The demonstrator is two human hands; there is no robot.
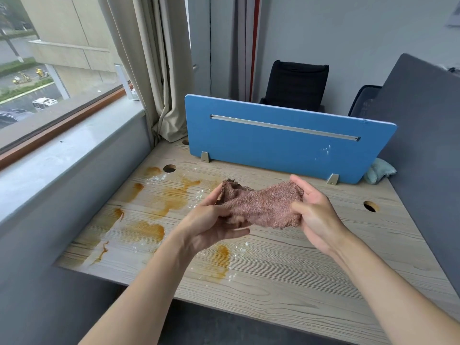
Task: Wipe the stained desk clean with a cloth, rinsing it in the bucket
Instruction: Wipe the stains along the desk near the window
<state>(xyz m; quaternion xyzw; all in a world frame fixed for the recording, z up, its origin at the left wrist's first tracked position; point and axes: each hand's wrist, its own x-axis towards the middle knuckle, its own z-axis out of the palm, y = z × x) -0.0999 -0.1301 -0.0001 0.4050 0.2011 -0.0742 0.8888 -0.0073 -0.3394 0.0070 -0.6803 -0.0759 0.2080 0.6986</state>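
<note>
A brownish-pink terry cloth hangs stretched between both my hands above the middle of the wooden desk. My left hand grips its left end, and my right hand grips its right end, palm turned inward. Orange-brown stains spread over the desk's left half, with another patch near the front and small white droplets or specks around them. No bucket is in view.
A blue divider panel stands along the desk's far edge. A light teal cloth lies at its right end beside a grey partition. Cable holes pierce the desk. A window ledge runs along the left.
</note>
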